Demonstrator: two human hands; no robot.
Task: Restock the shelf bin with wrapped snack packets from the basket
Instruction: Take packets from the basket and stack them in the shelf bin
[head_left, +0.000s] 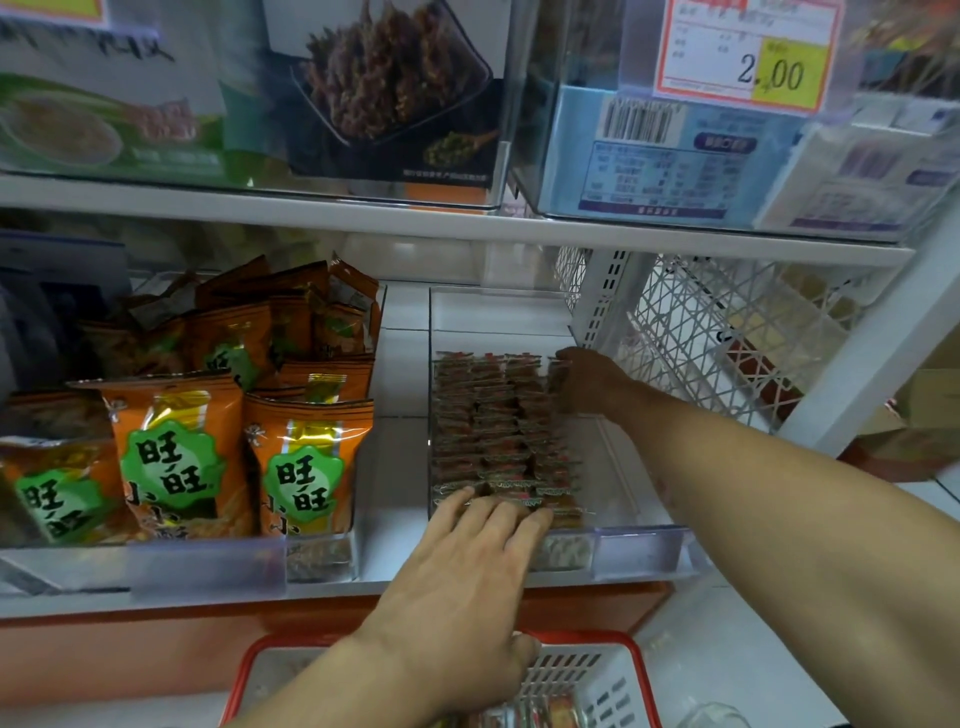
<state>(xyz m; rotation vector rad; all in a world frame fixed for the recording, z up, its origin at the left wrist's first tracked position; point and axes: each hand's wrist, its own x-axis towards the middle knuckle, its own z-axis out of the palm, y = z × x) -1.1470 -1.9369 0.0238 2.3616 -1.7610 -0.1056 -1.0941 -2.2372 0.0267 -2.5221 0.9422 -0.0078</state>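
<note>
Snack packets (493, 431), small, red-brown, rowed in our clear shelf bin (639, 540); left hand (467, 582) flat on front row, right hand (587, 384) pinching rear ones.

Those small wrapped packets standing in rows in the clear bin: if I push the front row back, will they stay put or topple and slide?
The small wrapped packets look thin and light, so they probably tip easily. Their wrappers look glossy, so they may slide against the clear bin. The left hand lies flat on the front row while the right hand is at the back, likely bracing them.
</note>
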